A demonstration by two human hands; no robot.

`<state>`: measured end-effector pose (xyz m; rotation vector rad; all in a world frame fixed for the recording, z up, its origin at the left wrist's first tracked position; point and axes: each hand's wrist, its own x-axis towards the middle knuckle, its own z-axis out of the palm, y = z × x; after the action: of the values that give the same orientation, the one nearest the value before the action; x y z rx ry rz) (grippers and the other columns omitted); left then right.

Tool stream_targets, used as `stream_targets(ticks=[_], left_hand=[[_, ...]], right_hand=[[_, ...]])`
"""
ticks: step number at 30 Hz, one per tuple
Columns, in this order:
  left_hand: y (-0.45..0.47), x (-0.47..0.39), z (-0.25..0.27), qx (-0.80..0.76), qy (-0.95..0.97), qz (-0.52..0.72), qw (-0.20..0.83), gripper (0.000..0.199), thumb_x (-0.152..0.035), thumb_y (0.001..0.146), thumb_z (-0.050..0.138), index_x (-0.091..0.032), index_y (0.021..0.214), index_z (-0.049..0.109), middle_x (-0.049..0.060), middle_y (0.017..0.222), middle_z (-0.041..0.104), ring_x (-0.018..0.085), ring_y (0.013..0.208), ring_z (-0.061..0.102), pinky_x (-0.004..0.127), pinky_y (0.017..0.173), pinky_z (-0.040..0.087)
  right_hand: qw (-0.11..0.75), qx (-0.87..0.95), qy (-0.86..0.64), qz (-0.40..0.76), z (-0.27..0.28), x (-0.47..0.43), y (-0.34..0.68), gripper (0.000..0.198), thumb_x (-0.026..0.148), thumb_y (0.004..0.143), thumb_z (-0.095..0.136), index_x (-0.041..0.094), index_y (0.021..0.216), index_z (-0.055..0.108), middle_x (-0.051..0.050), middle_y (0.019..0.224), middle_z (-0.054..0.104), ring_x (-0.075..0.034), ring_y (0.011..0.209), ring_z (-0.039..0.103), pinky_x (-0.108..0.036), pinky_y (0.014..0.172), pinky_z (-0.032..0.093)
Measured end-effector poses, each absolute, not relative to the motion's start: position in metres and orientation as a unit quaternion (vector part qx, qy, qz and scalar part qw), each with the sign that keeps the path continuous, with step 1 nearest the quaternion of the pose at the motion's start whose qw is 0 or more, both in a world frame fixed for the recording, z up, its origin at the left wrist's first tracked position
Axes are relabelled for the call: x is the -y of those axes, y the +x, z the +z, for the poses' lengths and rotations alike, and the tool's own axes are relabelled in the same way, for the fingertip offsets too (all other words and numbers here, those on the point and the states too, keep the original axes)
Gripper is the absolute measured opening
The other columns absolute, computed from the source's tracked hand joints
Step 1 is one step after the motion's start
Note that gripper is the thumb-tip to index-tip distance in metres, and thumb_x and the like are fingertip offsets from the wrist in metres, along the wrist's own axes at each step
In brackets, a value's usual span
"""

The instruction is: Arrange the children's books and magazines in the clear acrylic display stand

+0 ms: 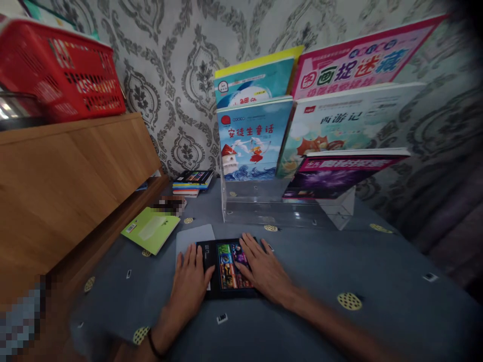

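Observation:
A black book [226,271] with a grid of colourful pictures on its cover lies flat on the table in front of me. Resting on its left side is my left hand [191,274], fingers extended and thumb apart. My right hand [260,264] lies flat over the book's right part, fingers stretched forward, covering some of the pictures. Neither hand grips the book. From under the book's upper left corner a pale grey flat item [196,234] sticks out; my left hand hides part of it.
A clear acrylic stand [260,208] holds several upright picture books [256,146] behind the black book. To the left lie a green booklet [151,231] and a small book stack [192,181]. A wooden cabinet [75,186] carries a red basket [75,75]. The patterned cloth [302,322] covers the table.

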<state>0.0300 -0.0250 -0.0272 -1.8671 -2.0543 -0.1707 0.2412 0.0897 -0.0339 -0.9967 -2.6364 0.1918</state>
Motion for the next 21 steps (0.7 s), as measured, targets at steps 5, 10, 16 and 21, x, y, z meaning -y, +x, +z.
stream_targets(ticks=[5,10,16,21], left_hand=[[0.036,0.043,-0.039,0.682,-0.693,-0.073,0.223,0.054,-0.041,0.101,0.037,-0.005,0.141,0.049,0.024,0.146,0.052,0.034,0.14,0.046,0.059,0.112,0.041],[0.036,0.054,-0.043,0.655,-0.724,-0.065,0.205,0.07,-0.054,0.096,0.047,-0.003,0.144,0.044,0.026,0.149,0.048,0.035,0.141,0.045,0.054,0.11,0.045],[0.025,0.049,-0.05,0.611,-0.766,-0.022,0.201,0.083,-0.067,0.084,0.058,-0.01,0.143,0.05,0.025,0.146,0.052,0.042,0.134,0.051,0.061,0.105,0.046],[0.018,0.046,-0.062,0.534,-0.792,-0.033,0.294,0.069,-0.061,0.085,0.061,-0.018,0.139,0.057,0.018,0.137,0.062,0.038,0.124,0.061,0.052,0.098,0.054]], right_hand=[[0.158,0.918,-0.356,0.067,-0.029,-0.087,0.24,0.062,0.05,0.101,0.038,0.01,0.148,0.046,-0.019,0.155,0.041,-0.03,0.148,0.032,-0.055,0.119,0.029],[0.198,0.911,-0.356,0.055,-0.027,-0.079,0.24,0.052,0.039,0.101,0.04,0.011,0.143,0.053,-0.019,0.151,0.048,-0.031,0.144,0.039,-0.058,0.12,0.026],[0.181,0.923,-0.33,0.085,-0.017,-0.061,0.251,0.055,0.04,0.098,0.051,0.01,0.144,0.051,-0.019,0.152,0.046,-0.031,0.145,0.038,-0.053,0.119,0.034],[0.148,0.93,-0.299,0.157,-0.005,-0.047,0.264,0.064,0.041,0.096,0.055,0.01,0.15,0.043,-0.018,0.157,0.037,-0.03,0.148,0.031,-0.05,0.121,0.031]])
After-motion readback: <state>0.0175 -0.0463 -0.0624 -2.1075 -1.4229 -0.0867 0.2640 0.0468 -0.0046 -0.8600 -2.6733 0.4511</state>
